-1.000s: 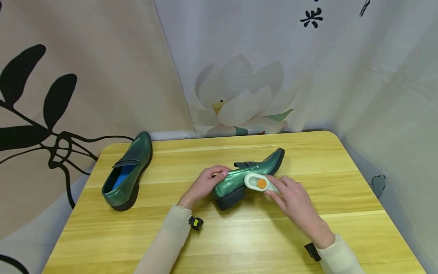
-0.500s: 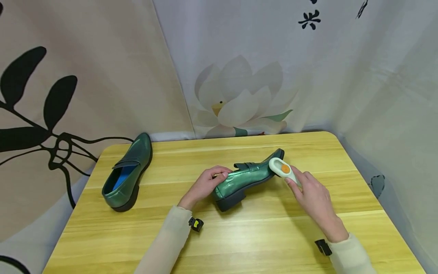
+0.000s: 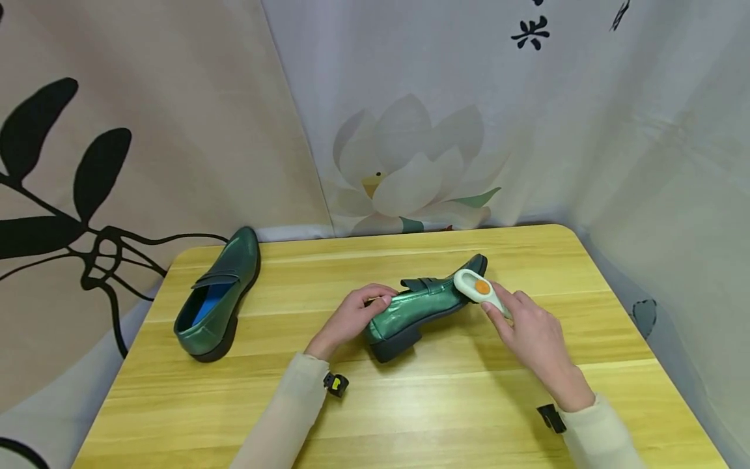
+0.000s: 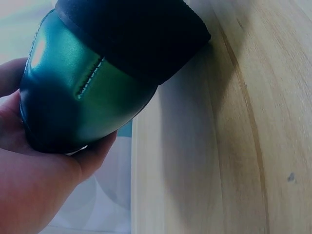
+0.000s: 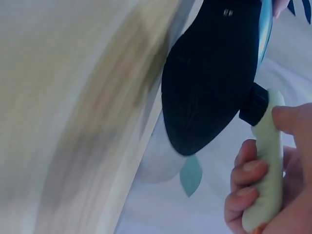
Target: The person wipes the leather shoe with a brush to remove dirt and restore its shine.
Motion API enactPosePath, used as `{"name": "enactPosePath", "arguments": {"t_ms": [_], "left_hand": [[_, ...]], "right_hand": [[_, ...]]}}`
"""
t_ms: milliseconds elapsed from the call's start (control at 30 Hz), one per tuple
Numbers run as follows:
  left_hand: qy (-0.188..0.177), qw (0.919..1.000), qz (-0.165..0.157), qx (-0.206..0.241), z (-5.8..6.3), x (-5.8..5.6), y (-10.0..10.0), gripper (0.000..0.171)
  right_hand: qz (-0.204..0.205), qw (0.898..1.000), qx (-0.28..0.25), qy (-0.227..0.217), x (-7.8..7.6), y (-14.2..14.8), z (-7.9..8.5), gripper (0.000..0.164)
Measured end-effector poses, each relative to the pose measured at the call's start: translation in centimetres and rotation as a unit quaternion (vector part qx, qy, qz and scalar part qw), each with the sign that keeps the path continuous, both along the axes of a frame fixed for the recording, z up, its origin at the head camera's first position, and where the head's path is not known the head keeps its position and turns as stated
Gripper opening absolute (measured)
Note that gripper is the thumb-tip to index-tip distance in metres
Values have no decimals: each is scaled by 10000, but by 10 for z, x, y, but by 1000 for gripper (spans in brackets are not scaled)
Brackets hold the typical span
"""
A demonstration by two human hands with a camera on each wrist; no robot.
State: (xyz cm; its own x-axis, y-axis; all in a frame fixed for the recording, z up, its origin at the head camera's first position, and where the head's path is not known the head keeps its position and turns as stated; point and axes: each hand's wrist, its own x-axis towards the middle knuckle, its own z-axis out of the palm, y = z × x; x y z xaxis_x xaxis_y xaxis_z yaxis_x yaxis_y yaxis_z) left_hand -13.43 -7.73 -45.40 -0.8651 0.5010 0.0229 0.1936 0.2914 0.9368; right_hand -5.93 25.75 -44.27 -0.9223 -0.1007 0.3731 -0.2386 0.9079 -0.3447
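A shiny green loafer point(image 3: 418, 307) with a black sole and block heel is held on its heel end by my left hand point(image 3: 353, 315), toe pointing to the far right. In the left wrist view, the fingers and thumb grip the back of the shoe around its heel counter point(image 4: 92, 92). My right hand point(image 3: 532, 339) holds a pale green shoe brush point(image 3: 472, 285) with an orange button against the side of the toe. From the right wrist, the brush's dark head point(image 5: 254, 105) meets the shoe edge beside the black sole point(image 5: 212, 73).
A matching green loafer point(image 3: 225, 293) with a blue insole stands at the left of the wooden table point(image 3: 445, 410). Patterned fabric point(image 3: 410, 130) hangs behind the table and on both sides.
The brush moved with my right hand from the loafer's middle side to its toe, then slid slightly back toward the heel. My left hand has stayed at the heel end.
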Motion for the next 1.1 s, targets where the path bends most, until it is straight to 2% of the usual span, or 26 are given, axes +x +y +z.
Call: {"name": "enactPosePath", "arguments": {"t_ms": [200,433,567,900,1100], "left_hand": [[107,9999,-90,-21,-2,2,1,29],[175,9998,-21,-70,0,2,1,29],[164,9999,-21,-48,2,2,1,28],[197,9998,-84,-37,2,2,2,28],[156,9998,-104,-57,4,4,3,30]], "right_hand": [[-271,9992,-52,-296,-5,6,2,48],[307,9994,80,154,6,-16,3,47],[307,9991,87,268,5,-18,4,47],[-184,9997,40,-126,-20,11,8,46],[-383,9974,40,-608,-41,25,16,51]]}}
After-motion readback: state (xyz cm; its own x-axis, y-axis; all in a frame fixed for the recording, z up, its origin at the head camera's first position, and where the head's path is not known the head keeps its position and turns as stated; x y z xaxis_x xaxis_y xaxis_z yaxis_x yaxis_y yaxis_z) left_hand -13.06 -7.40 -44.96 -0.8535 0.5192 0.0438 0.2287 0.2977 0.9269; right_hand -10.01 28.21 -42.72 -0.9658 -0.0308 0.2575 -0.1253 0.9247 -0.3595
